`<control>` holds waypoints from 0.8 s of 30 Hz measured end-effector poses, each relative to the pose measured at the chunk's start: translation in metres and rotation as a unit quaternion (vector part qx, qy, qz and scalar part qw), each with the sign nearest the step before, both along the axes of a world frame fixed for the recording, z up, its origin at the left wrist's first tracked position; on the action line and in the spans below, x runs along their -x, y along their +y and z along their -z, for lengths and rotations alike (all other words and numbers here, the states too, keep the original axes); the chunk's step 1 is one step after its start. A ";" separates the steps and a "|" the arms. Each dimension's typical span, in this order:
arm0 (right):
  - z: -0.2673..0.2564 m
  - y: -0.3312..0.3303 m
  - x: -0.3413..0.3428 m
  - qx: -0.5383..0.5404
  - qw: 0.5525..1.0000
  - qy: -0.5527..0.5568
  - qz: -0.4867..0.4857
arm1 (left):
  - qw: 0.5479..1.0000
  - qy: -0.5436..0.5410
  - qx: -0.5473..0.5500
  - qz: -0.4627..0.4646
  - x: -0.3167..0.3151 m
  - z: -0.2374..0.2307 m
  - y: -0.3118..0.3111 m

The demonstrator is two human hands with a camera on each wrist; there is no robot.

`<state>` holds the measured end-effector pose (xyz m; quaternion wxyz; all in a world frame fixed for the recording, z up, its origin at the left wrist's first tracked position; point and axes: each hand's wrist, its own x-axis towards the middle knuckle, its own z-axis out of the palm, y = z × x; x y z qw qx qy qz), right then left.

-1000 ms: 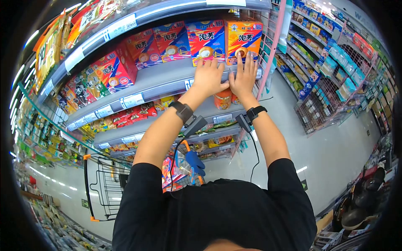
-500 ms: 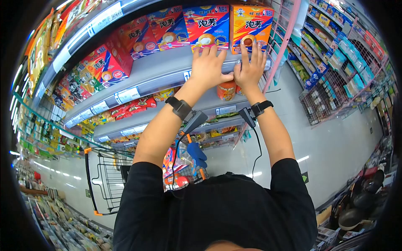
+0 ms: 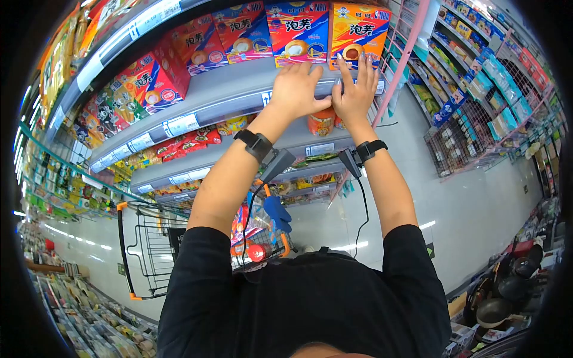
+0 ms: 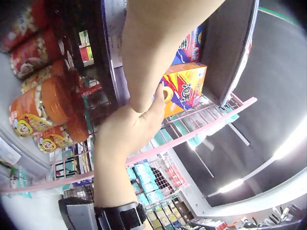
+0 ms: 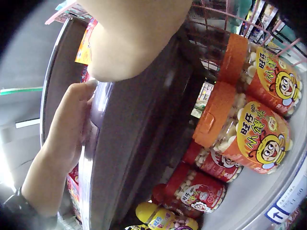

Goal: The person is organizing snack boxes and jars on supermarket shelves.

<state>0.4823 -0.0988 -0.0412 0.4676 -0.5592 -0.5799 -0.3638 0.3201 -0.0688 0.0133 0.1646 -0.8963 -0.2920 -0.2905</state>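
Note:
In the head view both hands lie side by side over the front edge of a grey shelf (image 3: 227, 83), fingers pointing at a row of snack boxes. My left hand (image 3: 294, 90) has its fingers spread, tips right at the bottom of a blue-and-red box (image 3: 297, 33). My right hand (image 3: 356, 94) is laid flat, its fingertips overlapping the lower part of an orange-and-blue box (image 3: 359, 34). The left wrist view shows the right hand (image 4: 132, 127) beside the orange box (image 4: 184, 86). From the right wrist, the left hand (image 5: 72, 120) rests along the shelf edge.
Orange-lidded snack jars (image 5: 261, 139) stand on the shelf below. More snack boxes (image 3: 197, 45) continue to the left. A pink wire rack (image 3: 401, 65) borders the shelf's right end. Below the arms is a shopping cart (image 3: 149, 250) holding a red-lidded jar (image 3: 256, 253) and packages.
The head view has shifted, so the boxes sit higher in it and the red-lidded jar in the cart has come into sight. Both hands stay at the shelf edge by the boxes.

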 end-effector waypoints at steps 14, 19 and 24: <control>-0.002 -0.005 -0.002 0.020 1.000 -0.003 -0.022 | 0.997 -0.041 0.035 0.050 0.005 0.005 0.007; -0.002 -0.009 0.000 0.033 0.998 0.010 -0.046 | 0.994 -0.032 0.087 0.053 0.003 -0.003 0.007; -0.002 -0.010 0.001 0.023 0.997 0.010 -0.067 | 0.994 0.013 0.106 0.012 0.005 -0.006 0.007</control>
